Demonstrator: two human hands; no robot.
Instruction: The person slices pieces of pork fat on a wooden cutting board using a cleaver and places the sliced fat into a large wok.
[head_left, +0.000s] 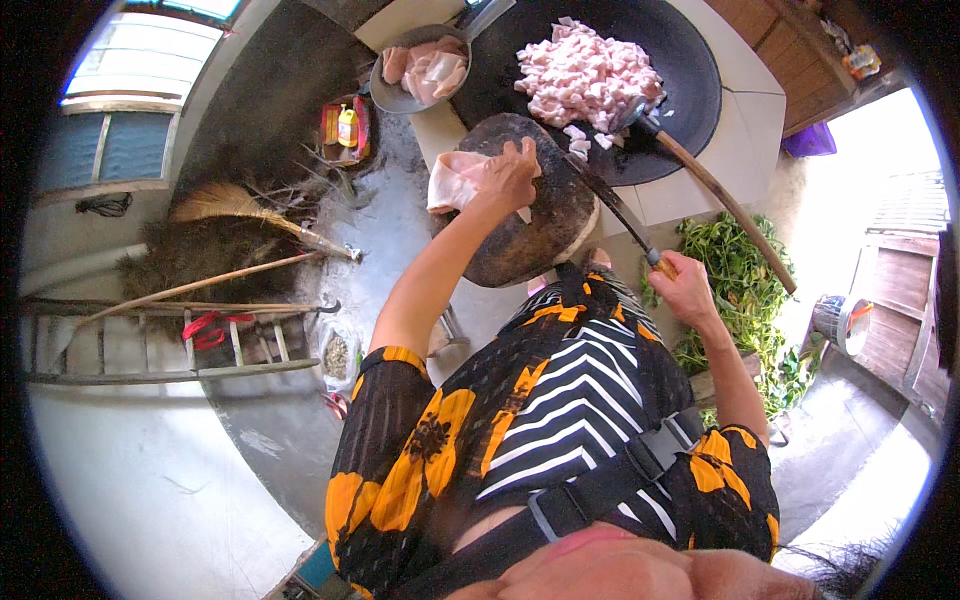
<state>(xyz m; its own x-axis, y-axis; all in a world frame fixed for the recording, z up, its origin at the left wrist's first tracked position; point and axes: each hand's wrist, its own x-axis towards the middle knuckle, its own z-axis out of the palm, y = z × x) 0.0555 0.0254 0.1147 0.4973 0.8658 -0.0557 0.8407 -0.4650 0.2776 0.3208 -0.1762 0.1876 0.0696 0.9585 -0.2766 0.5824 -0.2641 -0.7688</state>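
My left hand (510, 176) lies over a slab of pale pork fat (456, 180) on a dark, round wooden chopping board (495, 247). Its fingers are on the meat near the middle of the board. My right hand (681, 289) is closed round the wooden handle of a long-bladed knife (619, 210), whose blade points at the board's far right edge, beside the wok. Behind the board, a large black wok (694, 82) holds a heap of diced fat (589, 75). A wooden-handled spatula (720, 195) rests in it. Larger pieces of fat lie in a metal ladle-like pan (382, 86) at the wok's left.
The wok is set in a tiled stove top (750, 127). Leafy green vines (727, 277) lie on the floor at right, near a bucket (832, 322). A straw broom (232, 202), a wooden ladder (255, 367) and a box with a yellow bottle (347, 126) are at left.
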